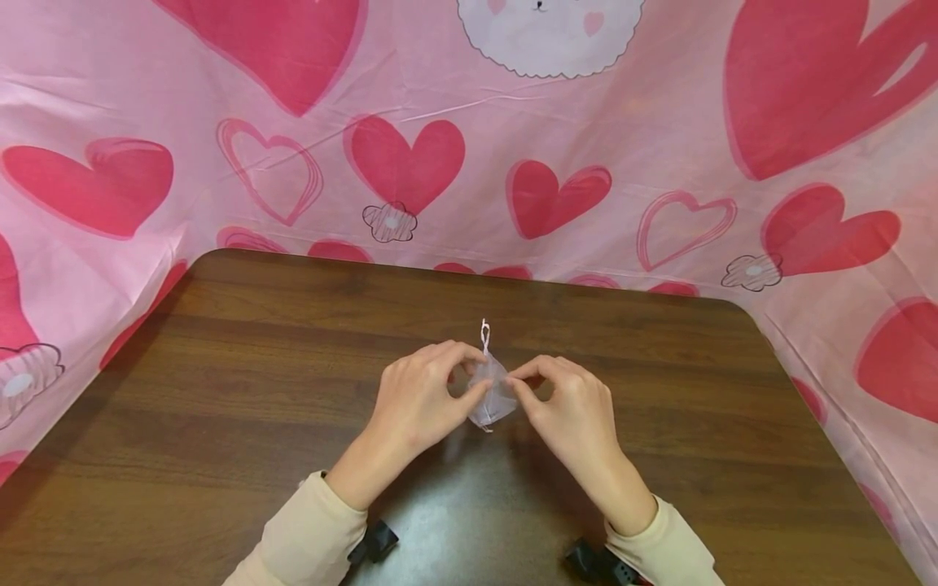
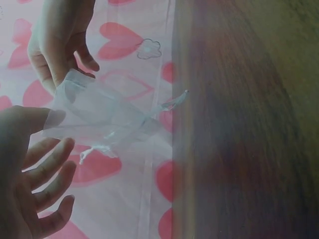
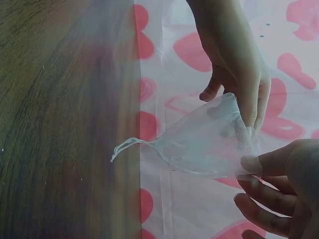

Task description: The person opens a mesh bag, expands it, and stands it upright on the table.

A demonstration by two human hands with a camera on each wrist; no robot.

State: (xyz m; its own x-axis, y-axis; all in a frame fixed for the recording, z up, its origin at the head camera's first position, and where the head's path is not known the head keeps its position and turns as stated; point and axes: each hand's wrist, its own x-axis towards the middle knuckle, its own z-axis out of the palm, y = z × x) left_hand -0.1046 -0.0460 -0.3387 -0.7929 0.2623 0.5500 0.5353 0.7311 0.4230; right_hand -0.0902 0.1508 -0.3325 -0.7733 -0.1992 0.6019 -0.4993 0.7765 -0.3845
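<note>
A small sheer white drawstring bag [image 1: 499,404] is stretched between both hands above the table. My left hand [image 1: 421,395] pinches one corner of it with thumb and forefinger, and its other fingers spread loosely in the left wrist view. At the opposite corner, my right hand [image 1: 576,407] pinches the mesh, its thumb tip showing through the fabric in the right wrist view. The bag [image 3: 204,142] narrows to a gathered neck, where a looped white drawstring [image 3: 127,143] sticks out. A second bit of cord [image 2: 97,149] dangles along its side in the left wrist view.
Beneath the hands spreads a dark brown wooden table [image 1: 293,325] with rounded far corners. A pink cloth [image 1: 410,73] printed with red hearts hangs behind and around it. Black devices [image 1: 375,541] sit at both wrists by the cream sleeves [image 1: 300,537].
</note>
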